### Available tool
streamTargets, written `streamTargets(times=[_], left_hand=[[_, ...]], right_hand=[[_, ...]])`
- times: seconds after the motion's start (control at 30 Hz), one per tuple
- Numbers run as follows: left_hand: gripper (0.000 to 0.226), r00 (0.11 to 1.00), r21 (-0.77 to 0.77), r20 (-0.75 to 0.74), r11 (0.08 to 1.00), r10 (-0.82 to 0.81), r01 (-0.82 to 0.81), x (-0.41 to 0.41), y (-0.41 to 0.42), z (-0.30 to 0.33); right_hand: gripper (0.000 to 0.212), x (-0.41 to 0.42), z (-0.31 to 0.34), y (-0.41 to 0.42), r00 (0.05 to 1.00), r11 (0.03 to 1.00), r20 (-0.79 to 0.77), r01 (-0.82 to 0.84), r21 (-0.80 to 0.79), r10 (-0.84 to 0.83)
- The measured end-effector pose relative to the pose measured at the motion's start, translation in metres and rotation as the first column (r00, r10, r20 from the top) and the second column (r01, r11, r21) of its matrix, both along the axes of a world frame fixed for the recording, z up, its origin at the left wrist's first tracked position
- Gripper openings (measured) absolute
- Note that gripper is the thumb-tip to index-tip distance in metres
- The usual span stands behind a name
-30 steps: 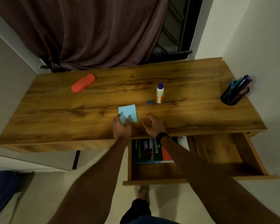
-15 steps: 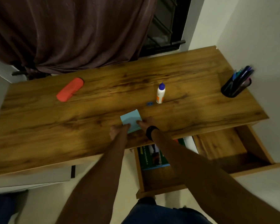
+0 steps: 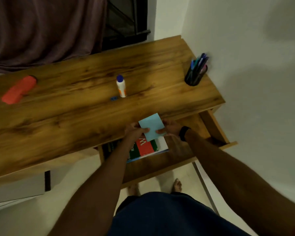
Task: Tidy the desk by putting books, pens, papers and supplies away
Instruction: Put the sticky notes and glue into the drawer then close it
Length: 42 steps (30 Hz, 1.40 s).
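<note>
1. Fingers of your left hand [image 3: 134, 132] pinch the left edge of the light blue paper pad [image 3: 152, 126], thumb on top; your right hand [image 3: 171, 127] clamps the right edge the same way, so both hands are closed on it.
2. Your pad is lifted off the desk [image 3: 75, 116], over its front edge and partly above the open drawer [image 3: 160, 166]. Its long axis runs from the desk top toward you, tilted a little, with the far end leaning right.
3. Left of the pad, far along the desk, an orange case [image 3: 19, 91] lies flat, its long axis slanting up to the right.
4. Behind the pad and slightly left, a glue bottle [image 3: 121, 86] stands upright, blue cap up, with a small blue object [image 3: 114, 98] just beside its base.
5. Below the pad, the drawer holds books [image 3: 143, 148]; the top cover is red and green. You have bare wood in the drawer's right part.
6. Right of the pad, at the desk's far right edge, a black pen holder [image 3: 195, 76] stands filled with pens [image 3: 200, 61] leaning right.
</note>
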State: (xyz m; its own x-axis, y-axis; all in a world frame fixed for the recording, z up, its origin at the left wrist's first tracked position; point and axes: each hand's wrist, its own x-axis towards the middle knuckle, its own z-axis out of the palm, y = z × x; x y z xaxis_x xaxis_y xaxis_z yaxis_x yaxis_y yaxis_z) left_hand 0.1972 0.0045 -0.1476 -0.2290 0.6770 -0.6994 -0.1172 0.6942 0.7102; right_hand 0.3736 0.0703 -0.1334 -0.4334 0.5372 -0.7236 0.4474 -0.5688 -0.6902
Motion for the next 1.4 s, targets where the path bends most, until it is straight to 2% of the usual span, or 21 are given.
streamTargets(times=[0.1,0.2,0.3,0.37,0.4,0.53,0.63,0.73,0.83,0.9,1.03,1.2,1.27,1.4], left_hand=[[0.047,0.993,-0.017,0.061,0.995,-0.097,0.098,0.066,0.004,-0.006],[0.049,0.989,-0.09,0.068,0.986,-0.134,0.14,0.12,0.016,-0.022],[0.048,0.991,-0.122,0.048,0.984,-0.125,0.13,0.165,0.03,-0.043],[0.047,0.993,-0.149,0.033,0.981,-0.117,0.121,0.194,0.042,-0.053],[0.047,0.992,-0.163,0.026,0.978,-0.127,0.129,0.206,0.047,-0.06],[0.053,0.962,-0.201,-0.051,0.947,-0.267,0.252,0.24,0.057,-0.084],[0.058,0.895,-0.215,-0.221,0.915,-0.386,0.341,0.257,0.055,-0.087],[0.055,0.753,-0.265,-0.455,0.88,-0.475,0.394,0.264,0.051,-0.091],[0.05,0.718,-0.31,-0.52,0.885,-0.463,0.347,0.266,0.048,-0.086],[0.042,0.657,-0.328,-0.546,0.854,-0.52,0.403,0.269,0.047,-0.083],[0.043,0.631,-0.305,-0.526,0.819,-0.571,0.487,0.265,0.044,-0.079],[0.047,0.63,-0.285,-0.538,0.824,-0.56,0.489,0.238,0.033,-0.066],[0.046,0.615,-0.24,-0.57,0.827,-0.544,0.508,0.224,0.026,-0.062],[0.036,0.62,-0.193,-0.64,0.876,-0.454,0.442,0.196,0.018,-0.047]], right_hand=[[0.046,0.068,-0.006,0.01,0.999,0.996,0.046,0.001,-0.087,0.003],[0.059,0.124,-0.024,0.023,0.989,0.989,0.143,0.062,-0.132,-0.043],[0.049,0.154,-0.031,0.029,0.963,0.991,0.234,0.136,-0.004,-0.132],[0.049,0.169,-0.042,0.033,0.908,0.986,0.411,0.009,0.167,-0.078],[0.05,0.176,-0.047,0.034,0.871,0.977,0.489,-0.078,0.201,-0.031],[0.052,0.193,-0.06,0.033,0.746,0.946,0.652,-0.292,0.138,0.135],[0.054,0.198,-0.068,0.028,0.719,0.905,0.682,-0.371,0.209,0.136],[0.071,0.198,-0.075,0.02,0.663,0.815,0.727,-0.514,0.268,0.179],[0.09,0.195,-0.08,0.014,0.549,0.673,0.816,-0.675,0.304,0.182],[0.089,0.195,-0.086,0.012,0.529,0.598,0.821,-0.735,0.319,0.213],[0.07,0.196,-0.086,0.021,0.533,0.557,0.782,-0.775,0.299,0.322],[0.073,0.188,-0.077,0.033,0.5,0.558,0.788,-0.792,0.249,0.358],[0.066,0.18,-0.074,0.033,0.557,0.594,0.771,-0.746,0.303,0.307],[0.038,0.143,-0.059,0.026,0.79,0.576,0.569,-0.582,0.574,0.231]])
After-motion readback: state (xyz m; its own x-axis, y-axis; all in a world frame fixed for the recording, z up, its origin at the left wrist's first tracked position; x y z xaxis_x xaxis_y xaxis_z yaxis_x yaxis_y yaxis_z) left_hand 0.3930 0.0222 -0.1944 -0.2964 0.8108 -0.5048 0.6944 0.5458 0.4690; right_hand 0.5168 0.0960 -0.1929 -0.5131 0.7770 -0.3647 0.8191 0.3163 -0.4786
